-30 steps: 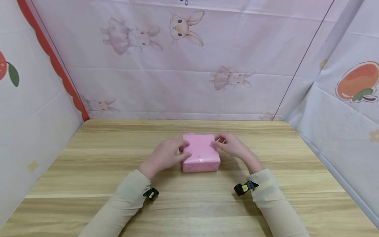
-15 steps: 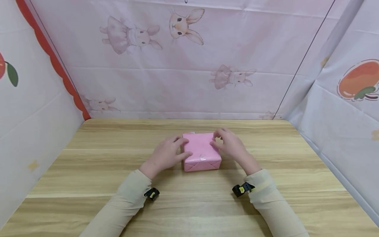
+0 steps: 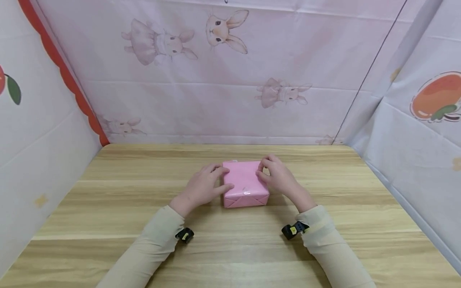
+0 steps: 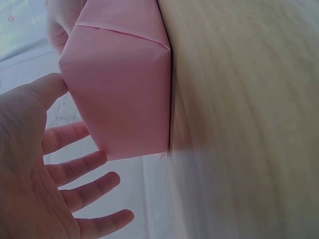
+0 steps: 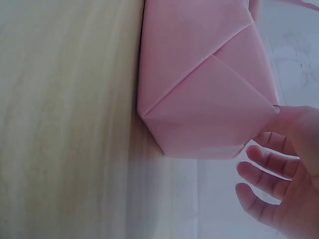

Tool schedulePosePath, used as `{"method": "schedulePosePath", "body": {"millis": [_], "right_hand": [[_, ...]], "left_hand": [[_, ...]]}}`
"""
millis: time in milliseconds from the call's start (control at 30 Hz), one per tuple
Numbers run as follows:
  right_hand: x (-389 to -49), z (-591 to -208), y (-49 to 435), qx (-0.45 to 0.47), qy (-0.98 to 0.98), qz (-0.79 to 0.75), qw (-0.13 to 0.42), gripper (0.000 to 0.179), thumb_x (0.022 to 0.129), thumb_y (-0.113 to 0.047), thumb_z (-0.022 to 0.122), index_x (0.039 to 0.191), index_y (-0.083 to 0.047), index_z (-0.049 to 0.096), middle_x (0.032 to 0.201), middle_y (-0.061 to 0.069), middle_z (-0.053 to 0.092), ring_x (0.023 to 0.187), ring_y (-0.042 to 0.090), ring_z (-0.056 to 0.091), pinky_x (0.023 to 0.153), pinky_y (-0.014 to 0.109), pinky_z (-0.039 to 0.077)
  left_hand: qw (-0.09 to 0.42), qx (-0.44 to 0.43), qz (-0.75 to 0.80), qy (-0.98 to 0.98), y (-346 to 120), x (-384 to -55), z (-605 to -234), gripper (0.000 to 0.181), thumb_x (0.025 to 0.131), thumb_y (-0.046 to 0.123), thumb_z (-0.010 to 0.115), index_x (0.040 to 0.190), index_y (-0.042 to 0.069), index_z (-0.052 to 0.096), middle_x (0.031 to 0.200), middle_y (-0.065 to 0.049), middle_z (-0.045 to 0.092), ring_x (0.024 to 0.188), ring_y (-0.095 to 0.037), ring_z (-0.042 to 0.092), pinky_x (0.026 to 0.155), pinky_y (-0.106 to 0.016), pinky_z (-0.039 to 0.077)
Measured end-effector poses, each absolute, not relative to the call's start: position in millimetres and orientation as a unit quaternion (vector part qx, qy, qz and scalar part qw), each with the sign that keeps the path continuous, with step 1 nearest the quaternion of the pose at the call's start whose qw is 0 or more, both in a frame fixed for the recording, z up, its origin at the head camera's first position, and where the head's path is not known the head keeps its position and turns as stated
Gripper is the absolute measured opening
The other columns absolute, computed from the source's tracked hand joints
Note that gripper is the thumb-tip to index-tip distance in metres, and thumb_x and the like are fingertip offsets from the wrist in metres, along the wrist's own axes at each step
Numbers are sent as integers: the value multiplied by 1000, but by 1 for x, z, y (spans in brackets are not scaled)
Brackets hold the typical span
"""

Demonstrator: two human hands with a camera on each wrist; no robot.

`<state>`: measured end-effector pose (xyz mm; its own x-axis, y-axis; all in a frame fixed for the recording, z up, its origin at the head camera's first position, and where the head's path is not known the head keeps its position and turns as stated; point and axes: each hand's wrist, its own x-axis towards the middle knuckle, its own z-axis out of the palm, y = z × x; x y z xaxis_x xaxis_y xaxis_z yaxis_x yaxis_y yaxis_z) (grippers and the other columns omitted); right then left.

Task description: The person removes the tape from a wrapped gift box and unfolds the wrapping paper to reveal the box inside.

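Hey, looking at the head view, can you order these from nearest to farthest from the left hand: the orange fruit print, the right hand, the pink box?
From the left hand:
1. Pink box: touching it, just to its right.
2. Right hand: across the box, at its right side.
3. Orange fruit print: far off right, near the picture's edge.

Closed in behind the table (image 3: 230,256) by a rabbit sheet (image 3: 201,106), left and right of it by white sheets (image 3: 47,132).
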<state>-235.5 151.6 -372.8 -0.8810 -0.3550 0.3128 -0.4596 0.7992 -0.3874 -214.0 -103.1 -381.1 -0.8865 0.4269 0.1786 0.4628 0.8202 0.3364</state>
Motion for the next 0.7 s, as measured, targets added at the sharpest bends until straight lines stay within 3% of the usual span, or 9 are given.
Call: {"method": "schedulePosePath", "body": {"millis": [300,700], "right_hand": [[-237,-369,161,187,-946,239,116,11,89,-15,65,83,-7,60,109,13,59,95,27,57,75,40,51],[-239,-369,173,160,-955,234,88,7,83,-14,62,80,-9,60,107,12,59,86,23,55,69,33,47]], "left_hand": [[46,-233,-191,-952,-102,-215,-383,60,91,57,58,137,19,54,145,-11,48,136,-32,45,112,-52,37],[45,-233,-195,-952,-101,-212,-383,60,91,57,58,137,18,55,145,-11,49,135,-32,45,112,-52,37]]}}
